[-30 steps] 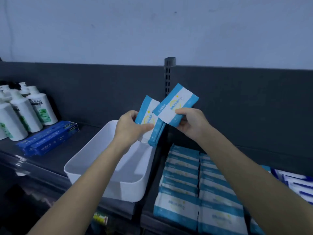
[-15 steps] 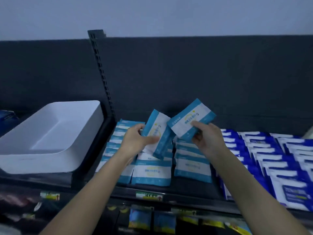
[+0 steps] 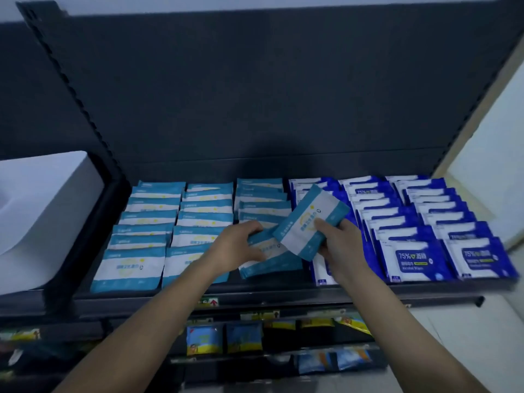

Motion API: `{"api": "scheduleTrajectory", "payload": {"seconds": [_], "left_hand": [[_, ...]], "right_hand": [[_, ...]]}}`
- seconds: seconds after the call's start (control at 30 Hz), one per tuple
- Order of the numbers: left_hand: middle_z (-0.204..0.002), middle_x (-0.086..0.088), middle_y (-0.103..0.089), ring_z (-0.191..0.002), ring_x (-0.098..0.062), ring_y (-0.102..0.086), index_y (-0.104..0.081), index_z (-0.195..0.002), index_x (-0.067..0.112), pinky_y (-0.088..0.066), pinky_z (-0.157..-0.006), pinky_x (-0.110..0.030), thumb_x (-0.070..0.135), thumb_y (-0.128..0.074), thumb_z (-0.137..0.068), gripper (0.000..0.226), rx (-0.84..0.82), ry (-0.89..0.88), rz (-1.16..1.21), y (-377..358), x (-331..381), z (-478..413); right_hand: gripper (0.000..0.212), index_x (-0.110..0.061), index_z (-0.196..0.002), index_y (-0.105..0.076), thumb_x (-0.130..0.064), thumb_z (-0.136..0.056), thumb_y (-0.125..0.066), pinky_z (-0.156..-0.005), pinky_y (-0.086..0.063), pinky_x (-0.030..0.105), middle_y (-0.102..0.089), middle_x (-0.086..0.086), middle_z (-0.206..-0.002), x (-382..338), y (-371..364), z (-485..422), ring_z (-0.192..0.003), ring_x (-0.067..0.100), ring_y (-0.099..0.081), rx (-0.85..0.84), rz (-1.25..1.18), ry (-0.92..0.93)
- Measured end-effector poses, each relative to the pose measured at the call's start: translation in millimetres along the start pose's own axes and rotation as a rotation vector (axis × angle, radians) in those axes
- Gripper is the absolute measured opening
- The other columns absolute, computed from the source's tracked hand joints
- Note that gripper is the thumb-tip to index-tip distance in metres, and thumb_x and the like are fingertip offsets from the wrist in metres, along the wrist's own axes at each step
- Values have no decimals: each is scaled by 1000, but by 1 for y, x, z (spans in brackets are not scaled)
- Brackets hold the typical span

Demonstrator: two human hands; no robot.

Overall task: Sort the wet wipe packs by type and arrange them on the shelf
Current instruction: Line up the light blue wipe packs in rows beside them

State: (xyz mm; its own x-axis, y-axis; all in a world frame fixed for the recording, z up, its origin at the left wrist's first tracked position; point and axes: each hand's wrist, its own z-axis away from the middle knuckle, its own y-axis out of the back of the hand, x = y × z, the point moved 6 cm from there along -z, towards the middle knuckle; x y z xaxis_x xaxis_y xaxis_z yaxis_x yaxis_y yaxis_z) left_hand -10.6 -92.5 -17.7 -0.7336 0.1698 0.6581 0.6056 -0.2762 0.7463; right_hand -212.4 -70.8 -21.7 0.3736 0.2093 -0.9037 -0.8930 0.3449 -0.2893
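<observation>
Head view, left hand [image 3: 238, 245]: fingers curled over the left end of a flat light-blue-and-white wet wipe pack [image 3: 269, 249], thumb below it, so the hand grips the pack.
Head view, lower pack: low over the front of the third light-blue column, touching or just above the packs under it; which of the two cannot be told.
Head view, right hand [image 3: 341, 243]: thumb on the face, fingers beneath, pinching a second light-blue-and-white pack [image 3: 307, 222] by its lower right part.
Head view, raised pack: tilted, upper end to the right, held above the border between the light-blue and dark-blue groups; its lower corner overlaps the lower pack.
Head view, light-blue rows [image 3: 141, 222]: three columns of overlapping packs on the left half of the shelf.
Head view, dark-blue alcohol wipe rows [image 3: 411, 259]: columns of overlapping packs on the right half, just beside the light-blue group.
Head view, dark grey metal shelf [image 3: 283, 297]: carries both groups.
Head view, white plastic bin [image 3: 42, 211]: on the neighbouring shelf bay to the left.
Head view, small blue-and-yellow packets [image 3: 204, 340]: on the lower shelves, blurred.
</observation>
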Motion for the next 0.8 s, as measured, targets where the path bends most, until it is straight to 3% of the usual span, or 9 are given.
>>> {"api": "scheduleTrajectory", "payload": {"seconds": [0.1,0.2,0.33,0.4,0.67,0.8], "left_hand": [[-123,4,-55,-109,-11,-49,-51,-128,21,-35,-76,-15,28,-78,-77,58,-67,-46,-139,-5,0,-5],[-138,3,-40,-127,-18,-32,-33,-145,25,-28,-99,-22,38,-77,-77,82,-151,-86,-338,-10,-7,-1],[-147,3,-31,-132,-17,-23,-19,-151,26,-20,-108,-25,53,-76,-71,102,-51,-53,-308,-5,-25,9],[-148,3,-31,-133,-17,-22,-20,-150,23,-20,-107,-24,53,-75,-73,99,15,-21,-233,-3,-31,16],[-150,5,-27,-137,-19,-19,-21,-151,21,-15,-110,-33,62,-54,-84,85,126,20,-516,-9,-31,23],[-149,1,-30,-136,-22,-23,-22,-150,18,-20,-108,-35,60,-54,-85,83,194,16,-570,-2,-29,13]], "right_hand": [[25,-3,-115,-57,-2,-90,-60,-73,-59,37,-67,11,-109,15,5,4,-99,25,-66,37,-7,-49],[22,-7,-110,-58,-1,-90,-60,-67,-59,32,-67,9,-106,27,7,11,-97,23,-66,57,29,-41],[22,-9,-110,-59,0,-89,-60,-71,-59,35,-67,7,-106,34,8,14,-96,21,-66,74,69,-26],[22,-10,-109,-59,0,-89,-60,-70,-60,34,-68,7,-104,35,8,16,-96,21,-66,77,91,-20],[25,-6,-115,-59,-3,-90,-60,-73,-60,37,-68,9,-107,43,7,26,-96,22,-67,107,61,-21],[13,-7,-105,-62,-9,-93,-57,-68,-58,31,-68,9,-104,40,5,31,-96,21,-67,139,-7,-29]]}}
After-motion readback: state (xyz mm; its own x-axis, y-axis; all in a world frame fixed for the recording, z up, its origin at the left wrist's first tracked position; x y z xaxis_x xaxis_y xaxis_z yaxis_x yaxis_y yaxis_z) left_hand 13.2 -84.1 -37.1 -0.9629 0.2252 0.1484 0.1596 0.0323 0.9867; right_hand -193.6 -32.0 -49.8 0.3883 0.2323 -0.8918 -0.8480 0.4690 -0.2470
